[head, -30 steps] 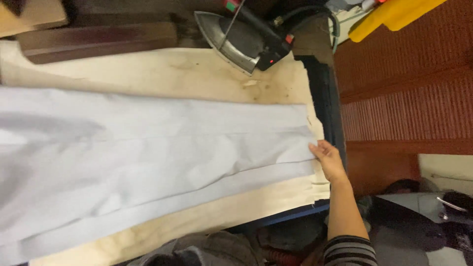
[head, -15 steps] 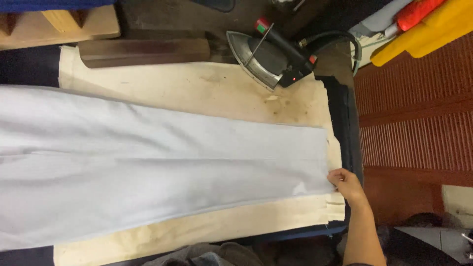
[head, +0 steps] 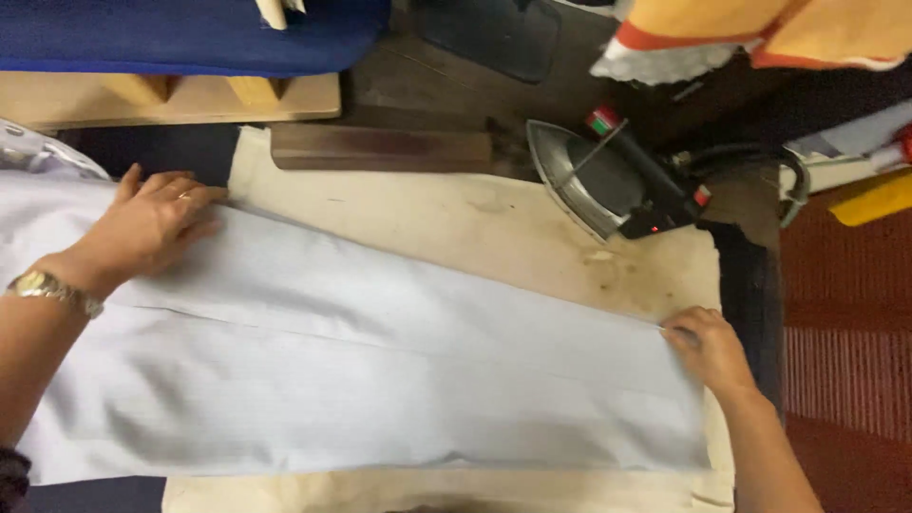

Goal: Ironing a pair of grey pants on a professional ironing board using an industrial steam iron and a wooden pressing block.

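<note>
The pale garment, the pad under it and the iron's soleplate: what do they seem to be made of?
Pale blue garment: thin woven cloth, matte, with a pressed crease and soft folds; likely cotton or a blend. Cream pad: heavier fabric, matte, with brown scorch stains. Iron: its soleplate looks like bare metal, grey with a dull sheen; the handle seems black plastic. The left hand lies flat on the garment and the right hand pinches its end.

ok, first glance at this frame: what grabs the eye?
The long pale blue garment spread flat over the stained cream pressing pad, filling the middle of the view. The left hand lies flat on its upper left part, and the right hand pinches its far right edge. Behind, at the pad's upper right, a black-handled iron rests tipped on its side, soleplate showing.
</note>
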